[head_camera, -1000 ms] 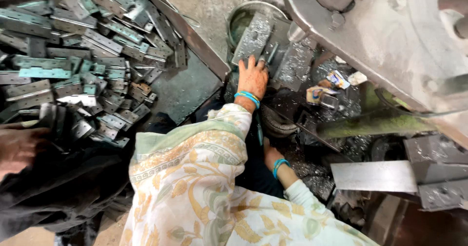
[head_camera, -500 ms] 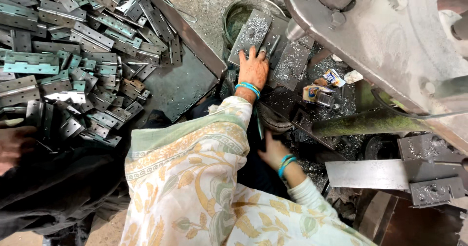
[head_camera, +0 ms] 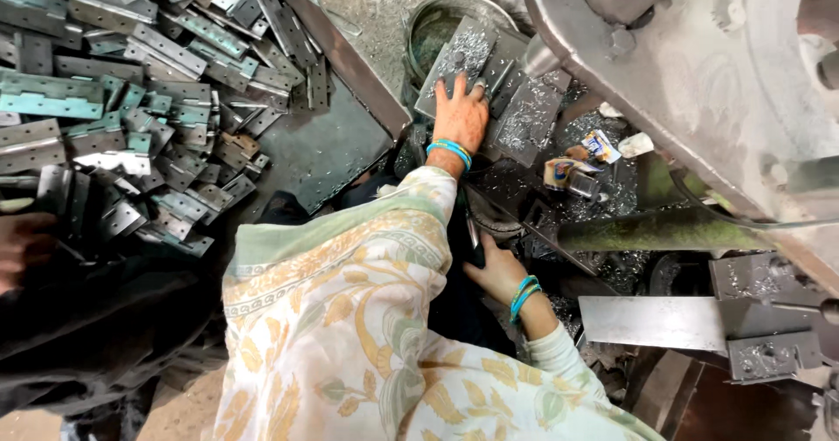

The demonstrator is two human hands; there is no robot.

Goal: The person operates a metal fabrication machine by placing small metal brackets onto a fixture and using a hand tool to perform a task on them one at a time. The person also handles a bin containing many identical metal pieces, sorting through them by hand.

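Both hands are at work low in the middle of the frame. Left hand [head_camera: 461, 113], fingers spread flat, presses on the top metal plate [head_camera: 459, 61] of a small stack leaning against the round metal tub [head_camera: 428, 17] at upper centre; the fingertips rest on the plate's lower edge, not curled round it, so nothing is gripped. Right hand [head_camera: 496, 270] sits lower, just beside the dark die block [head_camera: 533, 218] at the foot of the press; its fingers are partly hidden behind my patterned sleeve [head_camera: 350, 319], and I cannot tell whether they pinch anything.

To do this well, I judge I should slide the top plate off the stack with the flat of my palm and curl my fingers under its edge only when it overhangs, because the plates are dusted with bright swarf [head_camera: 603, 192] and their edges look sharp. I keep the wrist bangles [head_camera: 450, 150] clear of the neighbouring plates so they do not snag. The right hand should stay to the near side of the die block, away from the big grey press frame [head_camera: 699, 83] at the upper right.

Heaped hinge blanks [head_camera: 131, 100] fill the upper left, well apart from both hands. Another person's hand [head_camera: 22, 244] shows at the left edge, beside that heap.
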